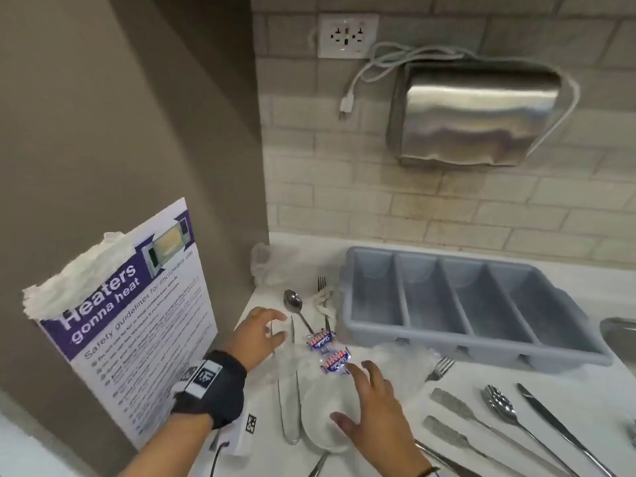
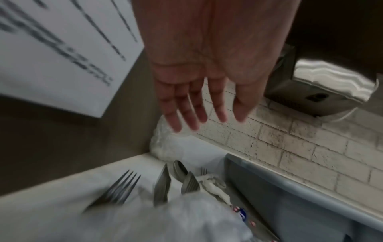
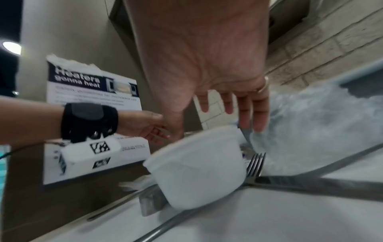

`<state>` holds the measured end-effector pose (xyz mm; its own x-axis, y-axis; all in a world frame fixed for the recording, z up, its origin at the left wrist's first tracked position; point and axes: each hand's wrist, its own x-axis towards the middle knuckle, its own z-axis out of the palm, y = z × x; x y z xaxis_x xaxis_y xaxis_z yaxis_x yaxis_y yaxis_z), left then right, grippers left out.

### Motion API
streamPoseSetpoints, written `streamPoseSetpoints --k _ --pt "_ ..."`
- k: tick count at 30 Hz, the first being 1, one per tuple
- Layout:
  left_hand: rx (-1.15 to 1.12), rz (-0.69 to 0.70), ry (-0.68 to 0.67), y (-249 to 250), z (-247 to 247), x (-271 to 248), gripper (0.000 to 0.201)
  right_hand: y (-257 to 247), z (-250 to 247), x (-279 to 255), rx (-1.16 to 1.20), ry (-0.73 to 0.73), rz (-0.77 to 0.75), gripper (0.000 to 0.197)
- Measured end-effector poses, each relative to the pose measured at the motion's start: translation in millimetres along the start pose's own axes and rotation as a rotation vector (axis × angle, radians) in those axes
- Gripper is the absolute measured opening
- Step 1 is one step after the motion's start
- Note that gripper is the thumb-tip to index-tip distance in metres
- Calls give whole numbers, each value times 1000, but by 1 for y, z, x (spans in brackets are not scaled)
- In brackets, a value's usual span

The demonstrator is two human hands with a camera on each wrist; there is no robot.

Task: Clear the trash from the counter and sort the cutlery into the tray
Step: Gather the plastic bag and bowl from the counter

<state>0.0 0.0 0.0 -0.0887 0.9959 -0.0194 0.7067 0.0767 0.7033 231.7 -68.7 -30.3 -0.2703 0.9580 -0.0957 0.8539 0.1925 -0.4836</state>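
Presently, left hand (image 1: 258, 333) and right hand (image 1: 373, 406) both spread wide, holding nothing, poised over trash near counter (image 1: 457, 438) left edge. White cup (image 1: 327, 418) lies tipped on side beneath right hand; candy wrappers (image 1: 328, 349) and clear plastic film (image 1: 395, 366) lie between hands. Judged light, flimsy, crushable: take cup round rim, gather film by bunching. Grey tray (image 1: 464, 304) stands at back edge, compartments bare. Cutlery partly buried under film; wrist views blurred; contact with cup uncertain.

Fork (image 2: 116, 188) motion-blurred; sink (image 1: 619, 330) cut off.
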Motion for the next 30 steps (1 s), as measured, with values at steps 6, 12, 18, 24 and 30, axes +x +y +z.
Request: streamPoseSetpoints --k 6,12,18,24,30 --pt "507 -53 -539 -6 15 29 76 2 18 22 168 -2 226 58" --pt "420 -31 -469 -27 24 22 64 18 -16 18 392 231 261 31" --pt "-1 -27 -215 -8 1 18 39 60 -33 36 327 196 430 18" --pt "-35 74 -334 30 47 39 26 63 -22 53 169 81 460 4" --pt "347 65 -433 22 94 57 31 66 -35 34 307 304 413 5"
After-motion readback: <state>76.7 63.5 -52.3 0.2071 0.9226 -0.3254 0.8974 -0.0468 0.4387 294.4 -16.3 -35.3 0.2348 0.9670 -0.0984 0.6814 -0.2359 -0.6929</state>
